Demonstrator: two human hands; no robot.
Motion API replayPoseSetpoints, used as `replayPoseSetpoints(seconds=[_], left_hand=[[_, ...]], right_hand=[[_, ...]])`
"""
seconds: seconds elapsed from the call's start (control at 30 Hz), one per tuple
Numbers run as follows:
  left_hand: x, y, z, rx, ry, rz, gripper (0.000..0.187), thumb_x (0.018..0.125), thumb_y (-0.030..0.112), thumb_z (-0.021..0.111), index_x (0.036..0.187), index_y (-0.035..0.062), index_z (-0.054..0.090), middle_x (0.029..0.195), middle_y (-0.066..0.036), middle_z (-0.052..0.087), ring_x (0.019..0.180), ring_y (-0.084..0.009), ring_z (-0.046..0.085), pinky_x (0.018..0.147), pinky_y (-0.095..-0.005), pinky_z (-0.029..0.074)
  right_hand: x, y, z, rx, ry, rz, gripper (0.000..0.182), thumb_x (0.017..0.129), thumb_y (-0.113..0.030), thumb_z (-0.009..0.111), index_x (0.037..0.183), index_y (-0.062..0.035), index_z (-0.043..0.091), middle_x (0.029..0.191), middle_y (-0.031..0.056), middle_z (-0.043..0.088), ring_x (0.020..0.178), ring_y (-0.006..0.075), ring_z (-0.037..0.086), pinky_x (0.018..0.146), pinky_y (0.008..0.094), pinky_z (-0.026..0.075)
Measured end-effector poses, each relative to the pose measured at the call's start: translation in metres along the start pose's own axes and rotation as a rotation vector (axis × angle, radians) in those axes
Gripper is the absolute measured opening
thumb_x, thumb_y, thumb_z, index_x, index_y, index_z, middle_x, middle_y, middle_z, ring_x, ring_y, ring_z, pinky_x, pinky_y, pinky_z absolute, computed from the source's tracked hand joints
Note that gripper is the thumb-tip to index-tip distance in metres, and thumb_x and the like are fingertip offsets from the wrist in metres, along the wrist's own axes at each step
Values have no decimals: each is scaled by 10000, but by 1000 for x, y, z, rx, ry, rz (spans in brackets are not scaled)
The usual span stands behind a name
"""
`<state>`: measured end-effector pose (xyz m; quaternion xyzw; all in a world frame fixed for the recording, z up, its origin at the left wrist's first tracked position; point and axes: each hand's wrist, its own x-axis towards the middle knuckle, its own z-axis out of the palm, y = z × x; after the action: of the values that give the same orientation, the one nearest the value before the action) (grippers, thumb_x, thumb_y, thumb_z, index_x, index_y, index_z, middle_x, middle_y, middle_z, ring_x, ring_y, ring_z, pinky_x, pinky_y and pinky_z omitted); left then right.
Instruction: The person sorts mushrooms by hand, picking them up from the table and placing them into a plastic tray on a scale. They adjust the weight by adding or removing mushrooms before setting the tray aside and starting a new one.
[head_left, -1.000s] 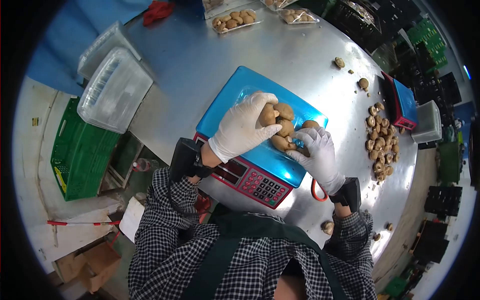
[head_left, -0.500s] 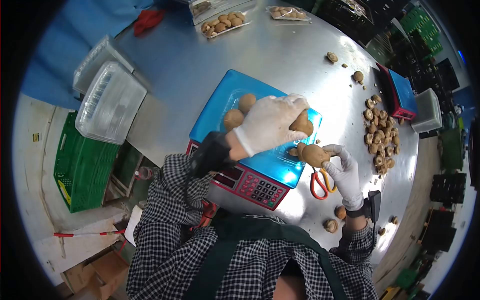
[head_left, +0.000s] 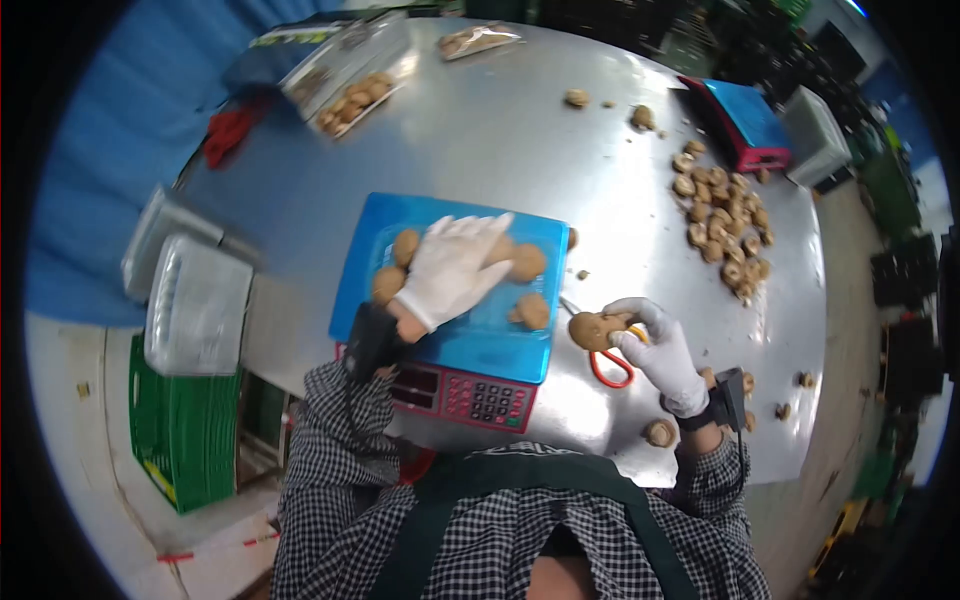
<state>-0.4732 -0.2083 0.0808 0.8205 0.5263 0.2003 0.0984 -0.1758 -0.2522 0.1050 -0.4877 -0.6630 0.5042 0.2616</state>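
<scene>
Mushroom (head_left: 592, 330) pinched in the gloved right hand's (head_left: 660, 352) fingers hangs just right of the blue scale (head_left: 455, 345), above the red scissors (head_left: 608, 366) on the bench (head_left: 560, 130), while the left hand (head_left: 452, 268) lies spread flat over mushrooms on the scale's tray.

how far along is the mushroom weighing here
Done: wrapped trays sit at the table's far side. In hand: the left hand rests on mushrooms on the blue scale; the right hand holds one mushroom beside it. Left: a loose pile waits on the table.
</scene>
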Motion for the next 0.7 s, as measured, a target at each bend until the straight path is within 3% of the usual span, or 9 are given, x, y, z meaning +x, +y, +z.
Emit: replayPoseSetpoints(seconds=[0.1,0.33,0.53,0.6,0.63,0.7], left_hand=[[-5,-7,15,147,44,-17,517,817,269,657,1283,76,543,1261,-147,581,1197,-302,526,1069,-434,349],[-2,3,5,79,-20,-39,579,775,322,721,1271,84,542,1284,-132,569,1218,-300,513,1078,-441,338],[-6,3,11,326,-87,-40,741,841,534,604,1403,86,422,1373,-182,488,1319,-335,409,1125,-484,246],[-2,6,7,331,-122,-52,775,868,589,523,1442,91,373,1397,-205,456,1337,-353,381,1137,-496,213],[-2,5,7,293,-89,-35,698,886,508,553,1421,86,400,1397,-193,461,1331,-353,387,1129,-493,235],[-4,1,6,221,-89,11,659,889,459,570,1407,83,415,1391,-189,468,1328,-353,390,1124,-490,246]], right_hand=[[-19,5,-14,100,25,92,282,848,-111,652,1111,-12,620,991,76,653,980,141,593,915,298,457],[-81,46,-46,110,84,262,255,830,-131,671,1049,-7,627,929,25,623,893,105,580,833,263,466],[-125,58,-56,119,115,273,237,828,-139,681,1029,-21,637,881,-18,617,802,59,530,712,229,445],[-145,48,-66,-7,-66,494,230,832,-149,686,1027,-34,645,873,-26,631,767,62,533,708,238,453],[-157,52,-71,-132,-158,515,230,836,-155,694,1032,-43,649,886,-26,645,769,66,553,737,236,468],[-180,58,-74,-35,-215,567,239,840,-159,695,1043,-41,648,892,-18,649,782,68,561,750,237,475]])
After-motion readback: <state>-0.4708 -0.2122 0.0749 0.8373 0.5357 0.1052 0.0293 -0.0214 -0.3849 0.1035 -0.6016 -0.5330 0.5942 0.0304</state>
